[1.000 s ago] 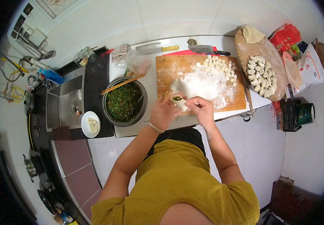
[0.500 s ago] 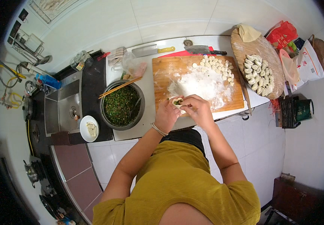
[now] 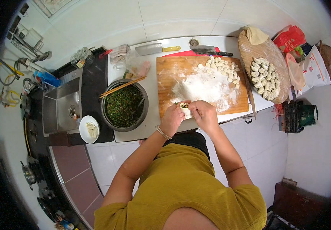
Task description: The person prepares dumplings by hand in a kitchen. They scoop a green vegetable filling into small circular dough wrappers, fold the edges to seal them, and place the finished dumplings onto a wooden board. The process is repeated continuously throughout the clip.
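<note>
Just over the near edge of the wooden board (image 3: 165, 92), my two hands are closed around a half-folded dumpling (image 3: 187, 114). Its pale wrapper stands partly gathered, and green filling shows through the opening at its top. My left hand (image 3: 171, 119), with bangles at the wrist, cups it from the left. From the right, the thumb and fingers of my right hand (image 3: 206, 115) pinch the wrapper's edge. Flour (image 3: 196, 87) lies across the board beyond, with several small dough pieces (image 3: 223, 66) at its far right. A dark bowl of chopped green filling (image 3: 121, 109) stands to the left.
Chopsticks (image 3: 123, 86) rest across the bowl's rim. Two cleavers (image 3: 148, 49) lie behind the board, and a rolling pin (image 3: 251, 94) along its right edge. Finished dumplings (image 3: 265, 78) fill part of a round board (image 3: 280, 57). A white bowl (image 3: 83, 134) sits near the sink (image 3: 64, 105).
The dumpling's wrapper has been folded up further and its opening looks narrower. My right fingers have shifted slightly to the right along its edge. The whole view has moved a little.
</note>
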Action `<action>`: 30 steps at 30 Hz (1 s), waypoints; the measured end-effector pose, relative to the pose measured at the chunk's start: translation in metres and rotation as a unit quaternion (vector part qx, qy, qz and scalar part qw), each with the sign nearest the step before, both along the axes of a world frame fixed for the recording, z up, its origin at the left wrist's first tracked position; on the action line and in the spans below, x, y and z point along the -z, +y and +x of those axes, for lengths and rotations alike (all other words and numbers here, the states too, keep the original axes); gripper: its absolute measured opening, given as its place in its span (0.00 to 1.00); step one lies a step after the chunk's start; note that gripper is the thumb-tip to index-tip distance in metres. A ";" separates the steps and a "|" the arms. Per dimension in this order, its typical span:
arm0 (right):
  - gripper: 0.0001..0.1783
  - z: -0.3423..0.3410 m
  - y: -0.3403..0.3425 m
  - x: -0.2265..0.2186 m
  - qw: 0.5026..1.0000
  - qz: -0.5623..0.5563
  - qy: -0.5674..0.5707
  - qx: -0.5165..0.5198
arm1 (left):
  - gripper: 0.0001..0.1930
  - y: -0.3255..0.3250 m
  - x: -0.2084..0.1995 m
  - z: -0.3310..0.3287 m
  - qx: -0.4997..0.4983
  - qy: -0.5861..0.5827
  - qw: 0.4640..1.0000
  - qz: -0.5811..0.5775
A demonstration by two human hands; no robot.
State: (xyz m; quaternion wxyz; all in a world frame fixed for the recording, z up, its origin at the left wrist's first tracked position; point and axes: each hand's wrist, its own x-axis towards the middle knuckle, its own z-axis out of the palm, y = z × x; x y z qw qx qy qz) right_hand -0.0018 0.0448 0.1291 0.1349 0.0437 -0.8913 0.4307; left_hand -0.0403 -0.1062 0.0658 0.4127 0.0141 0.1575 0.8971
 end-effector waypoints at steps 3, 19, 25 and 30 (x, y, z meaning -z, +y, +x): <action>0.07 -0.001 -0.001 -0.007 1.000 0.002 -0.001 -0.012 | 0.21 0.004 -0.010 0.003 -0.022 -0.027 0.993 -0.109; 0.04 -0.002 -0.006 0.001 0.999 -0.036 -0.032 -0.004 | 0.22 0.000 0.004 0.005 -0.003 0.036 0.990 -0.134; 0.06 -0.004 -0.009 -0.003 0.997 -0.040 -0.058 0.016 | 0.23 0.001 0.005 0.004 -0.014 0.054 0.986 -0.157; 0.08 -0.008 -0.008 -0.006 0.988 -0.057 -0.146 0.015 | 0.25 -0.002 0.025 0.004 -0.014 0.109 0.982 -0.154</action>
